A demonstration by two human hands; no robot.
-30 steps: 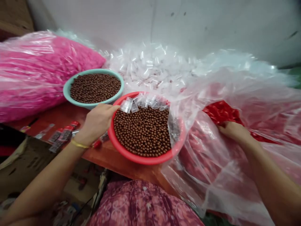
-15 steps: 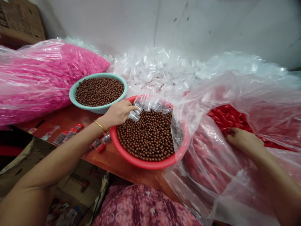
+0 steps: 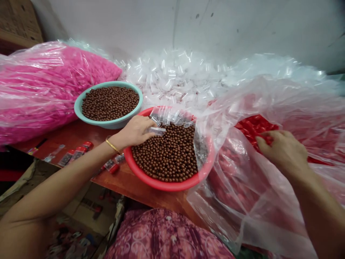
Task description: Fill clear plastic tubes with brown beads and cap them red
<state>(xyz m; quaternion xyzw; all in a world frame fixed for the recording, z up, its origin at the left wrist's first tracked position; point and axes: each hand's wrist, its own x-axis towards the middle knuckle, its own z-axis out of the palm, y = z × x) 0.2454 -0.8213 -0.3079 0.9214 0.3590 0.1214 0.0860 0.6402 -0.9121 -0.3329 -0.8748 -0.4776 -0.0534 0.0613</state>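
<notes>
My left hand (image 3: pixel 138 130) is closed on a clear plastic tube (image 3: pixel 157 131), held level over the left back part of a red basin (image 3: pixel 172 186). The basin is filled with small round brown balls (image 3: pixel 167 154). More clear tubes (image 3: pixel 169 116) lie in a row along its back edge, on the balls. At the right, my right hand (image 3: pixel 283 149) is at the mouth of a clear plastic bag (image 3: pixel 242 169) of glossy red plastic pieces (image 3: pixel 253 126). Its thumb and fingers are curled together beside the red pieces; what they grip is hidden.
A light blue basin (image 3: pixel 77 106) of the same balls stands behind at left, against a bag of pink pieces (image 3: pixel 54 79). A heap of clear tubes (image 3: pixel 172 75) fills the back by the wall. Filled red-capped tubes (image 3: pixel 78 153) lie on the red-brown table (image 3: pixel 121 187).
The tube by my left hand has turned from the other tubes and points right in my fingers. My right hand has risen slightly among the red pieces. The view has shifted slightly.
</notes>
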